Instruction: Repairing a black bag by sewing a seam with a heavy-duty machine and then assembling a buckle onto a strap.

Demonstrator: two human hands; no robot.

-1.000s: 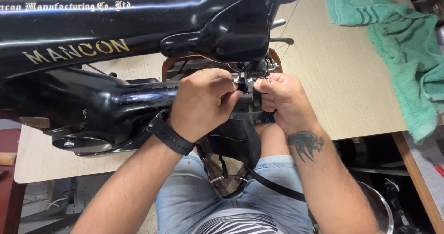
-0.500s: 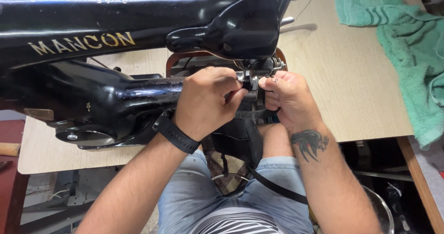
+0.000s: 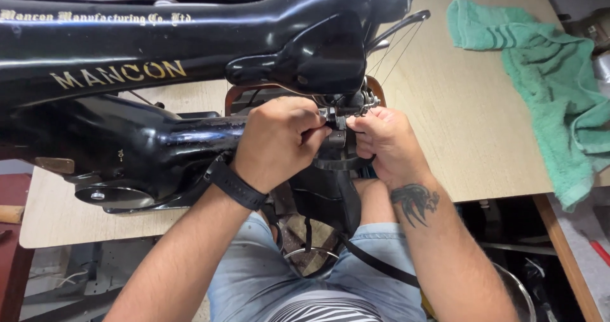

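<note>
A large black sewing machine lies across a light wooden table. My left hand, with a black wristband, is closed around the end of the machine's lower arm, by the small metal parts under the needle head. My right hand grips the same spot from the right side, fingers curled on a dark piece of material that hangs below the arm. The exact part under my fingers is hidden.
A green towel is bunched at the table's right side. Thin threads run up from the needle area to a metal lever. Black straps hang over my lap in light blue shorts. A metal bowl rim shows under the table.
Both hands stay on the machine's arm end. The view has shifted slightly down and left; my hands have barely moved.
</note>
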